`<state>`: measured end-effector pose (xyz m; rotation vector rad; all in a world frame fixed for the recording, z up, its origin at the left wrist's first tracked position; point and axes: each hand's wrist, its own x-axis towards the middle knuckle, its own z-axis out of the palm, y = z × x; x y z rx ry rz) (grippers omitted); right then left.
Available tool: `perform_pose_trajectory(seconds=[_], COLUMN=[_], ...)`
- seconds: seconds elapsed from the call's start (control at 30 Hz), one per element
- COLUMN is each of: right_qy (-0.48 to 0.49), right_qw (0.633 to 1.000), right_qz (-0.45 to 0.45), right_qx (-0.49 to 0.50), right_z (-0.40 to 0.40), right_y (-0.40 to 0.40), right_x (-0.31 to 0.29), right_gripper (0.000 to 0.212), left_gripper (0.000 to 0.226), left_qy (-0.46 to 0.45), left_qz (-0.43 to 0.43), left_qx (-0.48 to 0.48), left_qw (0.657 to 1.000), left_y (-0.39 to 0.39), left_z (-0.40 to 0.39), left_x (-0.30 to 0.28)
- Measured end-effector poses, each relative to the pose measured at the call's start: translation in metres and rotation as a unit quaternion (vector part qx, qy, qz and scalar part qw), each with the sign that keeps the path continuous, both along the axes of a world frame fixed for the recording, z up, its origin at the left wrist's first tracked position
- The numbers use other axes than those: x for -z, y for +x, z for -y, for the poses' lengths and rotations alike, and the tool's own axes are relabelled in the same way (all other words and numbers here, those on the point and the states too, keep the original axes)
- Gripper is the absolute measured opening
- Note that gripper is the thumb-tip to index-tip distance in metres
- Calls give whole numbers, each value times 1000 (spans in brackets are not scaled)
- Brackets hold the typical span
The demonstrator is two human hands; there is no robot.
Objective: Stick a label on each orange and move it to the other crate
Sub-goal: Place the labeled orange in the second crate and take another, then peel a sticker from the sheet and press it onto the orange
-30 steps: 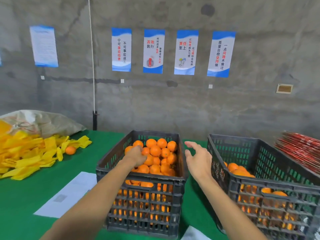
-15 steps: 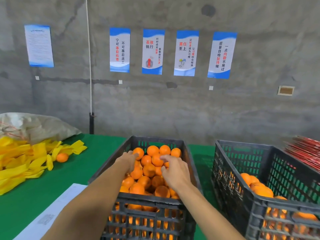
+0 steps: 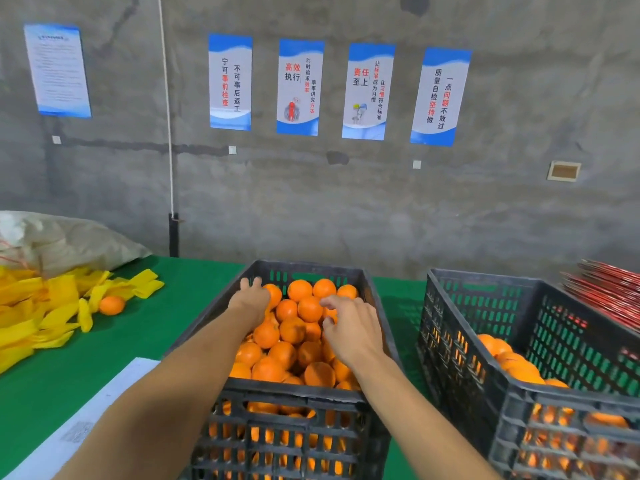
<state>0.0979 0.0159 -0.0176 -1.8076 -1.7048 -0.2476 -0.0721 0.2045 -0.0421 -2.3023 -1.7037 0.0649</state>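
Right hand [image 3: 353, 332]: over the near crate [image 3: 277, 398], fingers curled loosely above the oranges [image 3: 292, 329], nothing held.
Left hand [image 3: 250, 300]: further in, grip spread flat on the pile's far left, empty.
Oranges: firm, round, light; they likely roll, so cup one from above.
Other crate [image 3: 512, 382]: right, partly filled.

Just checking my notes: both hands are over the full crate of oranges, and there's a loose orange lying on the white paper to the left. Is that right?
Not quite. The head view shows the loose orange lying among the yellow strips, not on the white paper. The rest holds: the left hand and right hand are both over the full crate.
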Motion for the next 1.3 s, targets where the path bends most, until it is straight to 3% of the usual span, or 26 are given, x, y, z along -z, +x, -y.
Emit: perform_pose_trajectory(seconds=[0.1,0.23,0.4,0.53,0.7,0.8,0.87,1.0,1.17,1.3], right_qy=[22,78,146,199,211,203,176,127,73,-4], right_qw=[1000,996,981,953,910,895,893,894,899,920], right_qz=[-9,-44,-122,-224,-336,-377,-398,-418,-428,-393], right_qx=[17,5,-24,-52,-123,-126,-117,-100,-50,18], right_z=[5,23,66,117,184,213,227,251,258,256], right_y=[-1,-4,7,25,44,57,67,81,92,97], right_x=[-4,-15,-25,-20,9,41,63,104,156,188], right_gripper=[35,34,31,30,29,27,28,33,32,29], left_gripper=[63,81,80,81,63,53,58,81,84,72], left_qy=[63,46,66,68,-42,-81,-111,-146,-220,-267], left_qz=[83,307,523,628,746,773,780,761,734,725], left_qx=[35,102,169,189,229,237,227,205,144,85], left_qw=[994,945,833,752,624,584,572,598,626,629], left_y=[7,16,30,42,69,90,100,112,120,128], left_z=[27,76,153,225,302,332,345,364,373,375], left_x=[-19,-33,-41,-37,-3,28,50,92,142,177])
